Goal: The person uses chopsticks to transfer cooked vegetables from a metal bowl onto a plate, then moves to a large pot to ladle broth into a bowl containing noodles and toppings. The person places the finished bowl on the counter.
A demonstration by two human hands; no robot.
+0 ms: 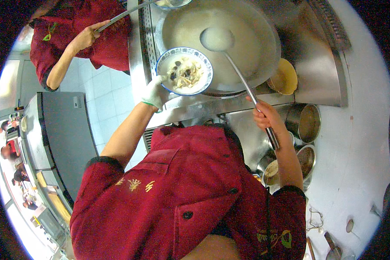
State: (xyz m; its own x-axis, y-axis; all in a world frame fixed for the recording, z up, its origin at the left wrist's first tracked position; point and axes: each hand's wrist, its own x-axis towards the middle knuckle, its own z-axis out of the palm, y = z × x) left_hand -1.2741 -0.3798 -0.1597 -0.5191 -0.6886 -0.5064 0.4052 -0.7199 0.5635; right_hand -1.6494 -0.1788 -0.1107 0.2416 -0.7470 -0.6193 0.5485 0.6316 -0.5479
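In a white glove, my left hand (156, 94) grips the rim of a blue-and-white patterned bowl (201, 83). Pale shredded pieces and a few dark bits (185, 74) lie inside the bowl, which is held at the near-left edge of a large wok (273, 65). Cloudy, whitish liquid (247, 29) fills much of the wok. Bare, my right hand (267, 113) is closed around the metal handle of a long ladle (242, 76). The ladle's round head (217, 39) is over the wok and looks full of the same pale liquid.
Right of the wok sits a yellow bowl (289, 78). Steel pots (307, 123) stand near my right arm. At the upper left, a co-worker's hand (87, 37) holds another long metal handle (123, 14). A second bowl (173, 3) is at the wok's far edge. A grey-topped counter (66, 130) stands left.
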